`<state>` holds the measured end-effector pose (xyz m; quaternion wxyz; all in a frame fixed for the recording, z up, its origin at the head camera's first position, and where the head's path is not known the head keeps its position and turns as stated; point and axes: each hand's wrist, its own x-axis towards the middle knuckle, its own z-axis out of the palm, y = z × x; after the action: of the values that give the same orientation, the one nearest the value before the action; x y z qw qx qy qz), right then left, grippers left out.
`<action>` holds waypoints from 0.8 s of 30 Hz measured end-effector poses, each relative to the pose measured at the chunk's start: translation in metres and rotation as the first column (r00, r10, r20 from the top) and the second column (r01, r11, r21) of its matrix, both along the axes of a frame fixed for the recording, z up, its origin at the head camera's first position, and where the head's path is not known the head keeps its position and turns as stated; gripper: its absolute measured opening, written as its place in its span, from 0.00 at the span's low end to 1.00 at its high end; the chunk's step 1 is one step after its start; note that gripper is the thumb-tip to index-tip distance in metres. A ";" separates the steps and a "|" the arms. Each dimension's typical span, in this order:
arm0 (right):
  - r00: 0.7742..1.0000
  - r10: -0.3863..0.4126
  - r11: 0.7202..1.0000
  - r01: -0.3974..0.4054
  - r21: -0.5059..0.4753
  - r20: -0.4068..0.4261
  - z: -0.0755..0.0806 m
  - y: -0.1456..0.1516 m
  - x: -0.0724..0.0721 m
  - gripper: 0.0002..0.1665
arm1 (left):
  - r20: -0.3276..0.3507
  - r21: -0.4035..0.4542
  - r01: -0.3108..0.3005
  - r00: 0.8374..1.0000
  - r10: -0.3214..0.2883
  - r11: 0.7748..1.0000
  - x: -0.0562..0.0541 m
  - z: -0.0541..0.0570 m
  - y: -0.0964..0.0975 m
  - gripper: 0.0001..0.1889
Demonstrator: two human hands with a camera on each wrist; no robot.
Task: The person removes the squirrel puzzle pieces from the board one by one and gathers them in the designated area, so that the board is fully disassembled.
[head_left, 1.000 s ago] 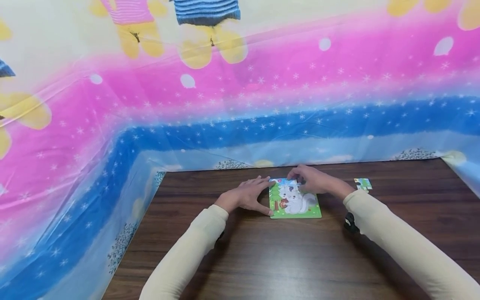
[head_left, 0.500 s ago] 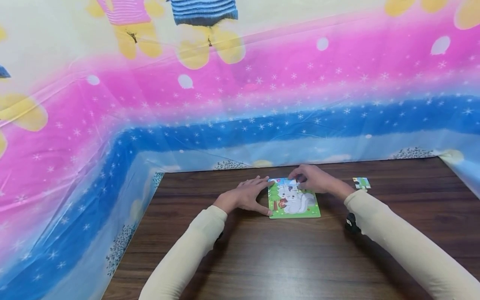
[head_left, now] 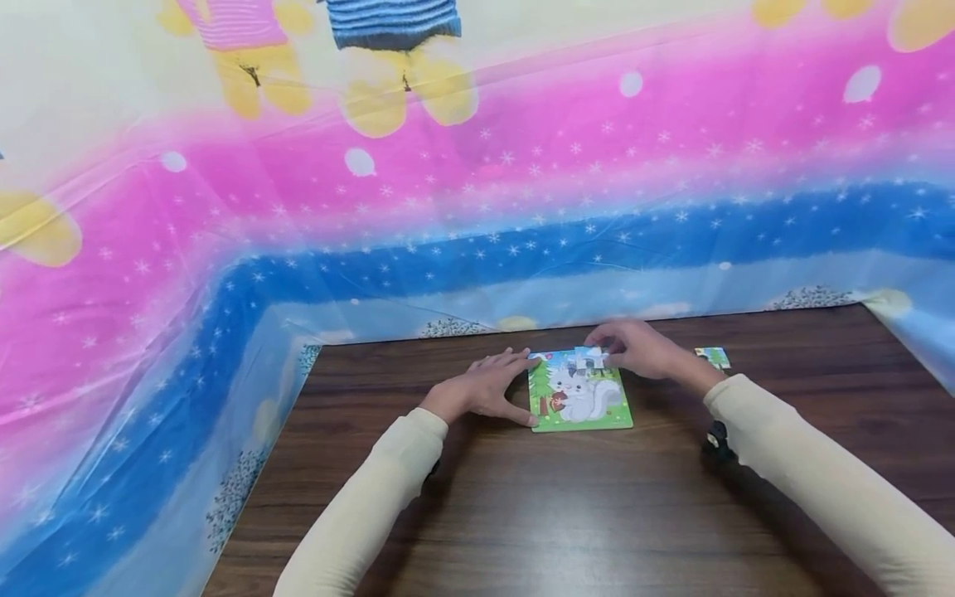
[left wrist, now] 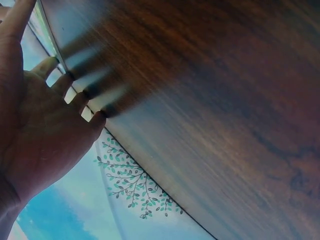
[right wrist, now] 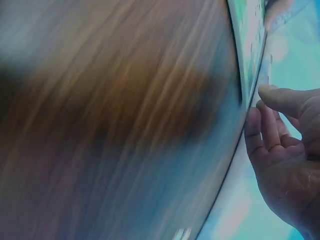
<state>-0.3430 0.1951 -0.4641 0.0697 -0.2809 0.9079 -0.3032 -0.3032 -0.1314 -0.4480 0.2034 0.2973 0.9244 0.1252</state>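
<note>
Two hands meet over one squirrel jigsaw (head_left: 585, 406), which lies flat on the counter (head_left: 522, 514) near the centre of the head view. The left hand (head_left: 488, 385) is spread wide along the jigsaw's left edge, thumb at the lower corner and forefinger at the upper, probably to keep it from sliding. The right hand (head_left: 642, 348), just above the jigsaw's upper right part, pinches one puzzle piece (head_left: 589, 357); gripping its side seems meant to leave the rest free of the fingers. At least one loose piece (head_left: 714, 357) sits to the right, apart from the jigsaw; whether it is one or two joined, I cannot tell. Two cream sleeves (head_left: 358, 506) come in from the bottom and lower right, and one printed cloth (head_left: 448, 182) fills the upper frame.

In the left wrist view, five digits of the left hand fan out at the upper left, near a sliver of the jigsaw; no piece shows in the palm.

In the right wrist view, the jigsaw stands at the upper right, with the pinched piece seen nearly edge-on above the thumb; its printed face is not readable.
</note>
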 end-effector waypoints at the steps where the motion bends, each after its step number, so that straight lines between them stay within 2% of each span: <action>1: 1.000 -0.007 1.000 0.007 0.002 -0.001 0.002 0.007 0.001 0.24 | -0.001 -0.001 0.001 1.000 -0.001 1.000 0.000 0.000 -0.001 0.56; 7: 0.998 -0.055 0.997 0.055 0.052 -0.005 0.010 0.049 0.005 0.23 | 0.002 -0.001 -0.009 1.000 0.009 1.000 0.000 0.000 -0.003 0.56; 14: 0.996 -0.090 0.986 0.088 0.139 0.007 0.010 0.092 0.006 0.19 | 0.014 0.022 -0.008 1.000 0.008 1.000 0.000 0.000 -0.005 0.56; 20: 0.994 -0.106 0.982 0.101 0.157 0.028 0.007 0.110 0.008 0.17 | 0.020 0.038 -0.005 1.000 0.004 0.999 0.001 -0.001 -0.004 0.55; 24: 0.994 -0.113 0.980 0.112 0.163 0.001 0.007 0.113 0.009 0.17 | 0.022 0.042 -0.002 1.000 0.001 0.999 0.002 -0.001 -0.002 0.55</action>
<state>-0.3336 0.3076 -0.4573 0.0800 -0.2209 0.9437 -0.2329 -0.3014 -0.1335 -0.4488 0.2071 0.2992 0.9196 0.1481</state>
